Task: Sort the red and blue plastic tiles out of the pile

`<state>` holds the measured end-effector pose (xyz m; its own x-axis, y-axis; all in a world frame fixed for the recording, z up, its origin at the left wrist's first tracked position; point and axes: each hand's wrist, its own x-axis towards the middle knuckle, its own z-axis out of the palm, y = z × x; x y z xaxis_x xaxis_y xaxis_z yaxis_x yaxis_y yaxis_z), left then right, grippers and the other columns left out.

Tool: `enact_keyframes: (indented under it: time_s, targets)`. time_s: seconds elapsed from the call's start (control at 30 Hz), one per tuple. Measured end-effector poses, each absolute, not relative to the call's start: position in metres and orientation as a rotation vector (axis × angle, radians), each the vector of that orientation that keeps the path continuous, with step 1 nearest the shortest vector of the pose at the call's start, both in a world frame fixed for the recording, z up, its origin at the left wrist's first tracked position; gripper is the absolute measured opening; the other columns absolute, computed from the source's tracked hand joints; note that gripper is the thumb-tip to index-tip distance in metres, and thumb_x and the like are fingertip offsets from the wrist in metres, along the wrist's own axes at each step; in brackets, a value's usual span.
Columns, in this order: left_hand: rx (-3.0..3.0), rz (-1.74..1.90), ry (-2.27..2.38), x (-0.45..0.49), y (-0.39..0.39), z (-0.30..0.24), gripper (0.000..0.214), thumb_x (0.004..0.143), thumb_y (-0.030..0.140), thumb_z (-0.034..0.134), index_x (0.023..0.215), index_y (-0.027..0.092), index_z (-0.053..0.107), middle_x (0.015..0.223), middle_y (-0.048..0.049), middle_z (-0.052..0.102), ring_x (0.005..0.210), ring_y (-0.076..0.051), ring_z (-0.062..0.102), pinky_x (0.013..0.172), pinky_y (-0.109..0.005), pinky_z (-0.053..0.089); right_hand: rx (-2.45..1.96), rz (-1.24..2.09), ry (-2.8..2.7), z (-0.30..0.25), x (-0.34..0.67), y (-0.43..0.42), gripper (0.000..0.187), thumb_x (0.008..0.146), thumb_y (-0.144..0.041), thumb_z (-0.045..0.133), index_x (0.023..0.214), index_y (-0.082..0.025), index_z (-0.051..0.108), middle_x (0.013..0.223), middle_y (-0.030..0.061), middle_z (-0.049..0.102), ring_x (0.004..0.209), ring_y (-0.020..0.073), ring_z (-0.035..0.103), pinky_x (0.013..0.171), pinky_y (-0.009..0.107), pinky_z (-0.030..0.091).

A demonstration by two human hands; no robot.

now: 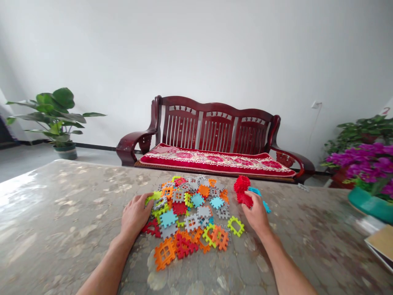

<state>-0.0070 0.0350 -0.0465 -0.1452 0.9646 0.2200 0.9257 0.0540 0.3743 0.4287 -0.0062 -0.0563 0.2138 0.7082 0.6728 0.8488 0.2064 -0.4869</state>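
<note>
A pile of flat plastic interlocking building pieces [179,209] with toothed edges lies on the table, in orange, red, grey, light blue and lime green. My left hand [136,213] rests at the pile's left edge, with thumb and forefinger closed at a lime green piece [156,196]; part of the grip is hidden. Right of the pile, my right hand [256,211] has its thumb and forefinger on a cluster of joined red pieces [242,184]. Blue pieces [266,207] lie just beyond that hand. Between the right hand and the pile sits a lime green frame piece [236,226].
The table [61,229] wears a patterned, shiny cover. One grey piece [303,187] lies apart at the far right. Purple flowers in a teal pot [368,207] and a box [382,246] stand on the right. Behind is a wooden bench [215,127] with a red cushion.
</note>
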Motion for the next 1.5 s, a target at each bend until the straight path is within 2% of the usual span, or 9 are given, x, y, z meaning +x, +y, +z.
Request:
enact_keyframes:
  time_s: [0.17,0.33,0.5,0.57,0.67,1.0,1.27,1.5]
  targets:
    - [1.983,0.664,2.210,-0.007,0.034,-0.045,0.045,0.093,0.041,0.034,0.124,0.025,0.062,0.123,-0.0109,0.063,0.112,-0.030,0.059,0.096,-0.042,0.044,-1.558,-0.134,-1.566,-0.064,0.440,0.007,0.046,0.076,-0.026,0.054,0.121,-0.017,0.056,0.123,0.0130,0.060,0.116,0.0270,0.054,0.105,0.049,0.039]
    - [1.974,0.622,2.220,-0.008,0.034,-0.045,0.045,0.093,0.042,0.033,0.126,0.026,0.061,0.125,-0.0105,0.062,0.115,-0.030,0.057,0.098,-0.042,0.043,-1.640,-0.255,-1.562,-0.069,0.444,0.007,0.044,0.077,-0.022,0.054,0.121,-0.017,0.057,0.126,0.0134,0.058,0.120,0.0274,0.050,0.105,0.047,0.038]
    - [1.984,0.606,2.212,-0.009,0.035,-0.044,0.045,0.094,0.041,0.033,0.126,0.026,0.060,0.124,-0.0103,0.062,0.114,-0.030,0.058,0.097,-0.041,0.043,-1.833,-0.303,-1.465,-0.066,0.442,-0.004,0.026,0.078,-0.026,0.054,0.103,-0.020,0.062,0.103,0.0091,0.062,0.096,0.0239,0.059,0.085,0.037,0.047]
    - [1.982,0.614,2.218,-0.009,0.035,-0.044,0.045,0.093,0.041,0.034,0.126,0.026,0.061,0.125,-0.0101,0.062,0.114,-0.030,0.058,0.097,-0.042,0.043,-1.883,-0.276,-1.475,-0.065,0.440,-0.008,0.014,0.080,-0.027,0.052,0.088,-0.021,0.062,0.092,0.0060,0.063,0.085,0.0216,0.059,0.076,0.034,0.045]
    - [1.982,0.616,2.224,-0.008,0.035,-0.045,0.045,0.093,0.041,0.035,0.126,0.026,0.061,0.124,-0.0099,0.063,0.114,-0.029,0.058,0.097,-0.041,0.043,-1.908,-0.246,-1.532,-0.065,0.439,-0.010,0.012,0.081,-0.024,0.049,0.075,-0.023,0.059,0.080,0.0029,0.063,0.077,0.0197,0.058,0.072,0.031,0.042]
    - [1.988,0.631,2.230,-0.009,0.036,-0.047,0.044,0.093,0.041,0.036,0.125,0.026,0.062,0.124,-0.0102,0.063,0.113,-0.030,0.059,0.096,-0.042,0.044,-1.931,-0.241,-1.563,-0.063,0.440,-0.008,0.016,0.082,-0.021,0.049,0.086,-0.021,0.064,0.092,0.0058,0.067,0.087,0.0214,0.060,0.079,0.032,0.043]
    - [1.980,0.603,2.227,-0.009,0.036,-0.044,0.045,0.093,0.041,0.036,0.127,0.026,0.061,0.125,-0.0103,0.063,0.114,-0.030,0.058,0.097,-0.042,0.044,-2.000,-0.255,-1.655,-0.049,0.427,-0.018,0.014,0.083,-0.021,0.052,0.080,-0.022,0.066,0.085,0.0030,0.067,0.081,0.0193,0.060,0.073,0.029,0.040]
    - [1.983,0.603,2.228,-0.007,0.036,-0.044,0.045,0.093,0.041,0.035,0.127,0.026,0.061,0.124,-0.0103,0.063,0.114,-0.030,0.058,0.097,-0.042,0.043,-1.955,-0.214,-1.780,-0.049,0.426,-0.017,0.017,0.082,-0.018,0.052,0.085,-0.023,0.069,0.089,0.0034,0.069,0.088,0.0197,0.060,0.080,0.029,0.041]
